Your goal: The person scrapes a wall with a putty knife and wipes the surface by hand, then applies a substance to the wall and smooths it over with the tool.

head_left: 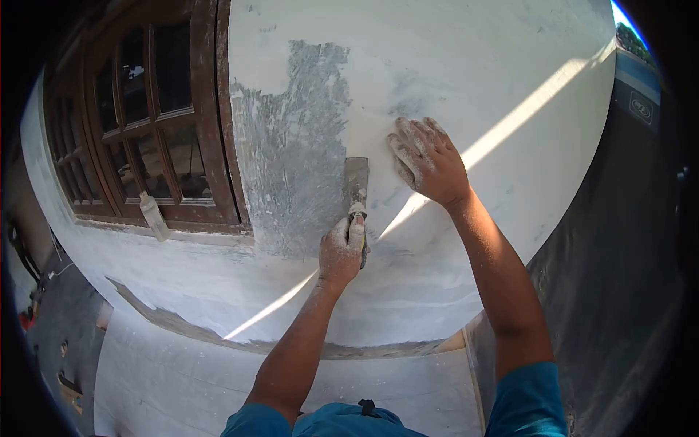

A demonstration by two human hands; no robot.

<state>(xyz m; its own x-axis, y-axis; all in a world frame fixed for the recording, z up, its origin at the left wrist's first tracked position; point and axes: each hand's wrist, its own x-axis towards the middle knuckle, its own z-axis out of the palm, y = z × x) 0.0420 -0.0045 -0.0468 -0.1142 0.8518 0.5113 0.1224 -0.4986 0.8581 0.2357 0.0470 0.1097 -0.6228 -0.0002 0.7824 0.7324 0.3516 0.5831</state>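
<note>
My left hand [341, 251], dusted with white, is closed round the handle of a scraper [357, 180]. Its wide metal blade points up and lies against the wall, at the right edge of a rough grey patch [295, 146]. To the right, my right hand [428, 162] rests on the pale wall [510, 95] with its fingers spread a little, holding nothing. White powder covers its fingers. Faint grey smears show on the wall just above it.
A brown wooden window [149, 109] with glass panes is at the upper left, and a clear bottle [153, 216] leans on its sill. A pale sheet [175, 379] covers the ground below the wall. A dark surface [604, 255] stands at the right.
</note>
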